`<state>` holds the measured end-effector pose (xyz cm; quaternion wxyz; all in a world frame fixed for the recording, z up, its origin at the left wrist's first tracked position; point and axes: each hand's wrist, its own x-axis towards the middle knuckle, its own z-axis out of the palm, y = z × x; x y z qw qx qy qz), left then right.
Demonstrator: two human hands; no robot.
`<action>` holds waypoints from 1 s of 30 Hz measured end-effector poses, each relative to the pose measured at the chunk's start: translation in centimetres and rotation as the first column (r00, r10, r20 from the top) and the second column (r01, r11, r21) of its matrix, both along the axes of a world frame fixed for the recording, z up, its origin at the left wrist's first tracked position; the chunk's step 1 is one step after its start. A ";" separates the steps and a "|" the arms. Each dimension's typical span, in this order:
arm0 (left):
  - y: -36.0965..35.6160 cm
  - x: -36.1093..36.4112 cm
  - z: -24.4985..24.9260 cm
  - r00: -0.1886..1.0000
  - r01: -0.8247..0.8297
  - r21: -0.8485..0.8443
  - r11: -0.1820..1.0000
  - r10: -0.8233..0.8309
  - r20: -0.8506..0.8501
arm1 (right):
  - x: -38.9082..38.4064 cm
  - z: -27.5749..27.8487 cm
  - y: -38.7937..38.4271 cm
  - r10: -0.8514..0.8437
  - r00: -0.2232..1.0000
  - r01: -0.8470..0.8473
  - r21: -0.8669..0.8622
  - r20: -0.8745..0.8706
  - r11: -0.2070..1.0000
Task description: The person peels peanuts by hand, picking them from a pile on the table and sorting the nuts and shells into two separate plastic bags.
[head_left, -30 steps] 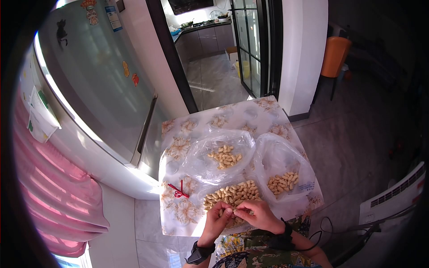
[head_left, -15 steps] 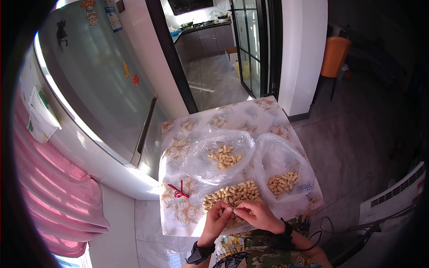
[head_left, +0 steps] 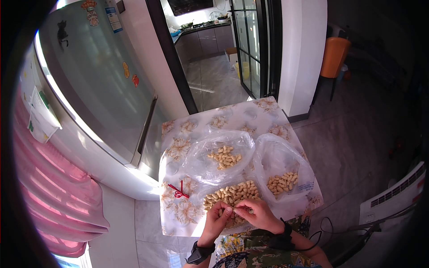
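Over the near edge of a peanut pile [head_left: 232, 192], my left hand [head_left: 218, 219] and my right hand [head_left: 257, 214] meet with fingertips pinched close together. Between them is what looks like a single peanut, mostly covered by the fingers. The pile lies in a clear plastic container or bag, partly hidden under my hands. Beyond it, an open clear plastic bag [head_left: 196, 158] holds a smaller heap of peanuts [head_left: 225, 157]. Right of the pile, another open plastic bag [head_left: 272, 149] contains more peanuts [head_left: 282, 183].
A flowered cloth covers the table [head_left: 178, 214]. Red scissors or a red ribbon [head_left: 179, 192] lies at its left side. A fridge [head_left: 98, 80] stands on the left, an orange chair [head_left: 336, 56] at the far right. A white appliance [head_left: 393, 194] is right of the table.
My right fingers have shifted very slightly against the left ones. The bags and peanut heaps have not moved.
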<state>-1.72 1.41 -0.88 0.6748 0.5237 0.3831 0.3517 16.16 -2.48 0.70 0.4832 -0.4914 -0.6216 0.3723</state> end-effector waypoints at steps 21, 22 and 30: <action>-0.2 0.0 0.4 1.000 0.007 0.000 1.000 -0.007 -0.028 | 11.1 3.3 -9.4 -0.307 0.869 0.416 0.237 -0.388 0.878; -0.2 0.0 0.5 0.999 0.010 0.000 1.000 -0.010 -0.039 | 12.5 2.6 -10.6 -0.432 0.802 0.550 0.230 -0.412 0.803; -0.2 0.3 0.6 0.999 0.006 0.020 1.000 -0.005 -0.051 | 25.1 -13.9 -15.2 -0.915 0.398 0.900 -0.168 -0.060 0.402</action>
